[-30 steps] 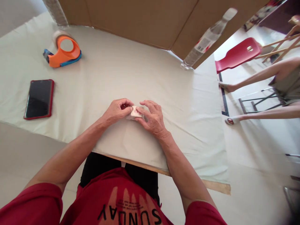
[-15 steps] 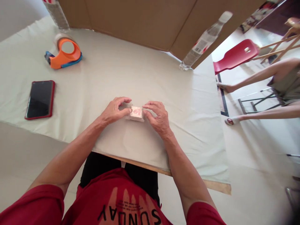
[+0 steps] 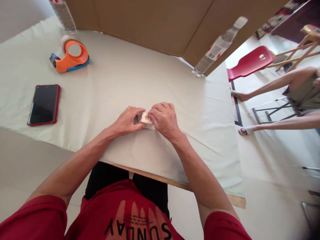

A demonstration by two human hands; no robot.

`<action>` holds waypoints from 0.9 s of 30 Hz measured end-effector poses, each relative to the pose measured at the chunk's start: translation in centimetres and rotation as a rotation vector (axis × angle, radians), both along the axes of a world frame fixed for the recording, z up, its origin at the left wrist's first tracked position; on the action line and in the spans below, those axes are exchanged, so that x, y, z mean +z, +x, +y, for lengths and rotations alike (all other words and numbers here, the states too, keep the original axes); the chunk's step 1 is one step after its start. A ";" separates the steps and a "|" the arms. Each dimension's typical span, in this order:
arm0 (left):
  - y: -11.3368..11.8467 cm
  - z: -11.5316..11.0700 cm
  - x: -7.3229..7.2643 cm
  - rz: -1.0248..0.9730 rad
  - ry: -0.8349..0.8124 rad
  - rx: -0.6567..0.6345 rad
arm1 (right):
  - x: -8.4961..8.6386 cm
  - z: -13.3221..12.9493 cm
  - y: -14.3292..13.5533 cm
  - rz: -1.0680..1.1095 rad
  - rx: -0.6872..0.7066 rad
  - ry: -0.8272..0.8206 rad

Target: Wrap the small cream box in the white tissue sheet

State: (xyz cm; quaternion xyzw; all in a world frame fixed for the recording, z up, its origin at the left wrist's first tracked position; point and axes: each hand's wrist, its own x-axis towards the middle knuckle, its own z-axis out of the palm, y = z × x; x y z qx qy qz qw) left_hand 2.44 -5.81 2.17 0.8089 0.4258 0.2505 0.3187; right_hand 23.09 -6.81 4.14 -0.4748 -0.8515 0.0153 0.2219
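A small white box with red print (image 3: pixel 147 118) lies on the pale cloth near the table's front edge, between my two hands. My left hand (image 3: pixel 128 120) grips its left side, thumb at the near edge and fingers at the far edge. My right hand (image 3: pixel 164 119) is curled over the right part of the box, its fingertips on the printed top and hiding part of it.
An orange tape dispenser (image 3: pixel 72 56) and a red-cased phone (image 3: pixel 44 104) lie on the left. Clear bottles stand at the back left (image 3: pixel 63 16) and back right (image 3: pixel 220 46) against a cardboard panel (image 3: pixel 150 23). A person's legs (image 3: pixel 277 83) and a red chair (image 3: pixel 252 63) are at right.
My right hand has moved left and closed over the top of the box, covering some of the print. My left hand has come round the box's left side.
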 end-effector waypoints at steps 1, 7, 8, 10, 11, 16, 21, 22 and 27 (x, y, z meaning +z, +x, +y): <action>0.0 0.0 -0.2 -0.011 0.018 0.002 | -0.1 0.3 -0.1 -0.004 -0.009 0.017; 0.2 0.1 -0.5 -0.100 0.088 0.017 | -0.8 2.2 0.2 0.167 -0.091 0.019; 0.2 0.1 -0.5 -0.129 0.075 0.008 | -0.7 2.5 0.2 0.191 -0.095 0.002; 0.2 0.2 -0.5 -0.196 0.013 -0.014 | -0.3 2.9 0.2 0.226 -0.093 -0.028; 0.2 0.2 -0.4 -0.235 -0.039 -0.020 | 0.0 3.2 0.2 0.244 -0.091 -0.036; 0.2 0.1 0.1 -0.475 -0.366 -0.007 | 1.5 5.8 0.8 0.375 -0.076 -0.018; 0.4 0.2 0.6 -0.606 -0.478 0.012 | 1.6 9.7 2.0 0.513 -0.077 -0.083; 0.5 0.3 0.6 -0.612 -0.483 0.038 | 1.6 10.2 2.2 0.538 -0.090 -0.087; 1.1 0.7 0.1 -0.620 -0.509 0.217 | 1.7 7.4 2.0 0.683 -0.210 0.009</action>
